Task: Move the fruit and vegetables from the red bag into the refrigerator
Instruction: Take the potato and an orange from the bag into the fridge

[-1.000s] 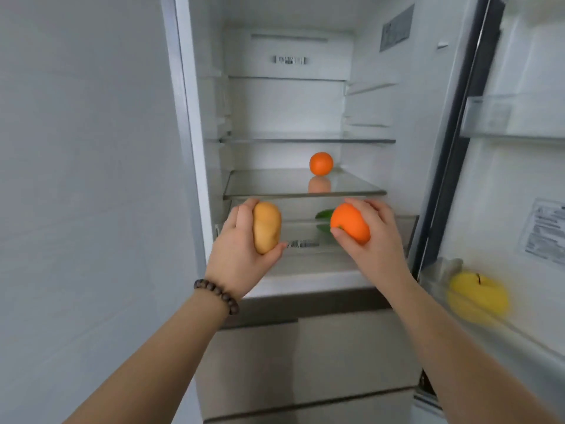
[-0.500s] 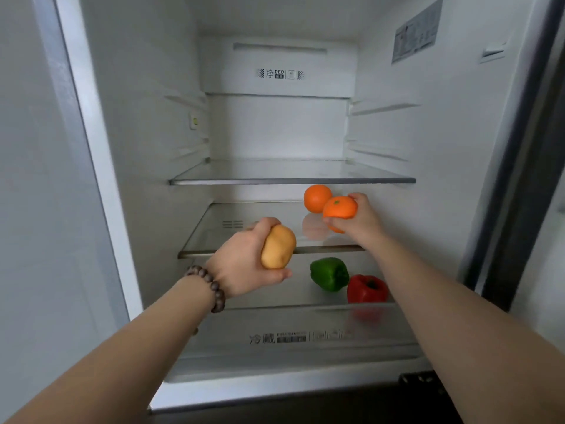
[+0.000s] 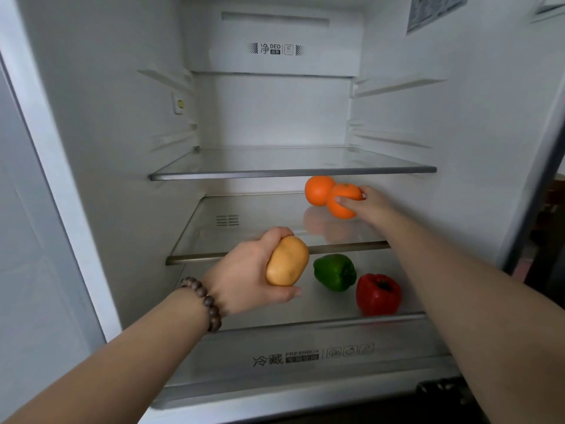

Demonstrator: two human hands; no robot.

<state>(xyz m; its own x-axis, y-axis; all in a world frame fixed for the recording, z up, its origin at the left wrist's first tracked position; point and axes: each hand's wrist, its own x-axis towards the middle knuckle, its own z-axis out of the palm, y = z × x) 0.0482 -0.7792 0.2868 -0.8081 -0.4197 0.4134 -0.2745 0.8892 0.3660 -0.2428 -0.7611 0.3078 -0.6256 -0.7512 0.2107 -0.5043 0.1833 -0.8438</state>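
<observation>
The right hand [image 3: 371,206] is gripping an orange [image 3: 344,201] over the middle glass shelf [image 3: 244,221], touching a second orange [image 3: 318,190]; firm and round, it is likely to roll on glass. The left hand [image 3: 244,276] is cupping a smooth potato [image 3: 287,261] around its middle, above the lower shelf.

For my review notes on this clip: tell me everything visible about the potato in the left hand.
The potato is a smooth, tan-yellow oval with a matte skin and no visible marks. The left hand grips it, fingers curled over its top and thumb under its lower end, so its left side is hidden. It is held roughly upright, tilted slightly right, in the air in front of the middle glass shelf, above the shelf with the green pepper. Nothing but the hand touches it.
</observation>
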